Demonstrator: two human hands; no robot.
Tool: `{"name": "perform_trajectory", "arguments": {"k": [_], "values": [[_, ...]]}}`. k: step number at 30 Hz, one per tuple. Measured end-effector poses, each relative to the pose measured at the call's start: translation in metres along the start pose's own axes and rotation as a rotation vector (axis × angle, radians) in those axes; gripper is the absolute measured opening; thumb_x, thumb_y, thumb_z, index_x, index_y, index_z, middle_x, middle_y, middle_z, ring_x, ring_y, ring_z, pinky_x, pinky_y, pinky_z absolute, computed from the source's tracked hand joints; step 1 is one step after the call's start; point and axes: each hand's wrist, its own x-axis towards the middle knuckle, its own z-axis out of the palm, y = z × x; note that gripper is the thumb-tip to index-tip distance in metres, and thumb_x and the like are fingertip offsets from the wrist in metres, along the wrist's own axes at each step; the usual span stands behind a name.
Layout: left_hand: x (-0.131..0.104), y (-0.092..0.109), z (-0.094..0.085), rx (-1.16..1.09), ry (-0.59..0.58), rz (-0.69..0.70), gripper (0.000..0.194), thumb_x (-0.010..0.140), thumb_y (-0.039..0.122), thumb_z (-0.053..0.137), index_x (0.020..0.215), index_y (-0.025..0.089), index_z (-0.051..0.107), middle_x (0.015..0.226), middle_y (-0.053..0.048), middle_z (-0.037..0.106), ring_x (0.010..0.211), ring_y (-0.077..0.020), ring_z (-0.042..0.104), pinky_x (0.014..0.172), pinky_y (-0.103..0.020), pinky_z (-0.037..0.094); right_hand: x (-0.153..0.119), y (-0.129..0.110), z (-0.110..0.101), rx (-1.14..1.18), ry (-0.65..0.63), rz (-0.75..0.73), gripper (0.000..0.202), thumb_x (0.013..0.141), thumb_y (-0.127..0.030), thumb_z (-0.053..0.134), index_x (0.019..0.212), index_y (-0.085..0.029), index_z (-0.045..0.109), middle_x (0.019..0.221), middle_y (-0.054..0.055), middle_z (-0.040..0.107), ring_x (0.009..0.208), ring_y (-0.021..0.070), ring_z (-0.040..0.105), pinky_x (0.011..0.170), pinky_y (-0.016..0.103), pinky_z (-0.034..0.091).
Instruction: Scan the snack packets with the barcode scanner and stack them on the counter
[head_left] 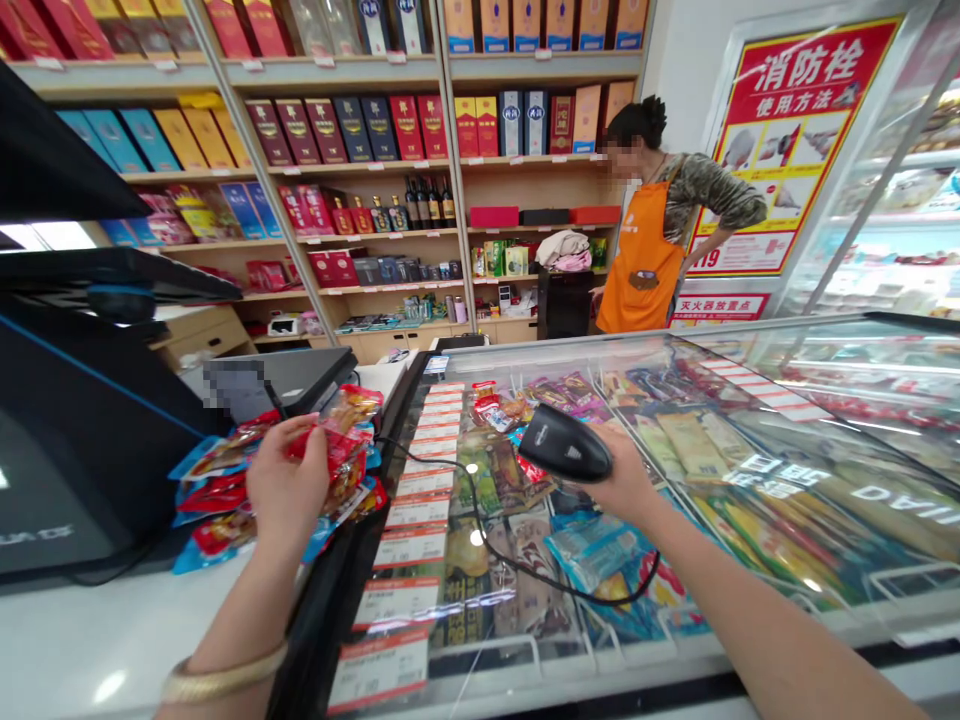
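Observation:
My left hand [289, 480] is closed on a small red snack packet [346, 445], its fingertips partly hidden. Beneath and around it lies a heap of red and blue snack packets [214, 495] on the white counter. Over the glass-topped freezer, my right hand [626, 470] grips a black handheld barcode scanner [566, 445], with the fingers mostly hidden behind it. From the scanner, a black cable [487, 535] loops across the glass. Another red packet [489, 410] lies on the freezer lid beyond the scanner.
The freezer [705, 440] holds packaged ice treats, and price tags [409, 545] line its left side. A dark checkout machine [75, 420] stands at left. A person in an orange apron [637, 255] stands behind the freezer, before shelves of boxed goods [375, 130].

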Motion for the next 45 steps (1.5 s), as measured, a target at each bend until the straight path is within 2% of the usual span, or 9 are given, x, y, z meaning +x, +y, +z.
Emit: {"name": "perform_trajectory", "arguments": {"k": [3,7,13,17,22,25,30,37,45], "values": [[0.02,-0.013,-0.023,0.423,0.085,0.157,0.01,0.082,0.021,0.061,0.092,0.021,0.064,0.087,-0.004,0.064,0.089,-0.0253,0.06,0.079,-0.036,0.044,-0.001,0.007,0.0,-0.009,0.051,0.005,0.021,0.076,-0.042,0.071,0.08,-0.021,0.068,0.079,0.005,0.073,0.073,0.0234,0.066,0.07,0.034,0.045],[0.023,-0.022,-0.029,0.673,0.059,0.268,0.007,0.078,0.025,0.063,0.082,0.021,0.058,0.075,-0.005,0.056,0.089,-0.0313,0.058,0.072,-0.038,0.04,-0.001,0.017,0.0,-0.013,0.104,0.013,0.021,0.075,-0.042,0.069,0.081,-0.021,0.068,0.08,0.006,0.073,0.076,0.0252,0.067,0.073,0.036,0.047],[0.008,-0.007,-0.018,0.389,0.212,0.358,0.01,0.078,0.03,0.068,0.079,0.025,0.06,0.088,-0.005,0.06,0.118,-0.0417,0.048,0.085,-0.05,0.039,0.004,0.025,-0.005,-0.052,0.184,0.099,0.018,0.072,-0.039,0.068,0.079,-0.022,0.067,0.072,0.003,0.07,0.068,0.0231,0.064,0.07,0.034,0.045],[-0.007,0.022,0.016,0.187,0.027,0.318,0.01,0.075,0.02,0.071,0.082,0.025,0.067,0.098,-0.006,0.061,0.124,-0.037,0.047,0.104,-0.05,0.036,0.009,0.028,-0.01,-0.089,0.275,0.141,0.019,0.074,-0.04,0.064,0.07,-0.022,0.062,0.066,0.002,0.066,0.063,0.0205,0.06,0.064,0.031,0.04],[-0.049,0.045,0.092,-0.316,-0.454,0.049,0.03,0.059,0.005,0.079,0.08,0.026,0.074,0.092,-0.007,0.063,0.112,-0.0312,0.055,0.099,-0.034,0.044,0.013,0.035,-0.013,-0.113,0.343,0.19,0.022,0.074,-0.042,0.065,0.065,-0.023,0.056,0.062,0.001,0.062,0.06,0.0188,0.057,0.061,0.029,0.038],[-0.072,0.042,0.138,-0.159,-0.636,0.084,0.022,0.063,0.013,0.08,0.079,0.026,0.072,0.092,-0.007,0.066,0.108,-0.0317,0.059,0.099,-0.036,0.045,0.014,0.039,-0.012,-0.137,0.342,0.197,0.022,0.072,-0.042,0.067,0.067,-0.023,0.057,0.063,0.001,0.064,0.061,0.0195,0.059,0.062,0.029,0.038],[-0.085,0.034,0.188,0.401,-0.721,0.209,0.012,0.074,0.03,0.076,0.076,0.021,0.068,0.103,-0.017,0.069,0.115,-0.0388,0.06,0.102,-0.047,0.041,0.013,0.043,-0.009,-0.195,0.331,0.21,0.017,0.071,-0.039,0.066,0.069,-0.023,0.06,0.065,0.002,0.066,0.064,0.0214,0.061,0.066,0.031,0.037],[-0.085,0.028,0.209,0.43,-0.703,0.116,0.032,0.057,0.025,0.086,0.07,0.02,0.057,0.103,-0.021,0.068,0.127,-0.0471,0.051,0.101,-0.053,0.038,0.012,0.04,-0.007,-0.21,0.304,0.201,0.013,0.071,-0.035,0.062,0.074,-0.022,0.063,0.07,0.003,0.069,0.07,0.0222,0.063,0.069,0.03,0.037],[-0.072,0.023,0.182,0.103,-0.635,-0.049,0.032,0.067,0.011,0.076,0.089,0.024,0.057,0.074,0.0,0.062,0.084,-0.0252,0.066,0.077,-0.033,0.049,0.011,0.045,-0.005,-0.225,0.318,0.2,0.013,0.069,-0.033,0.064,0.076,-0.022,0.066,0.07,0.004,0.07,0.07,0.0228,0.064,0.069,0.031,0.038]]}}
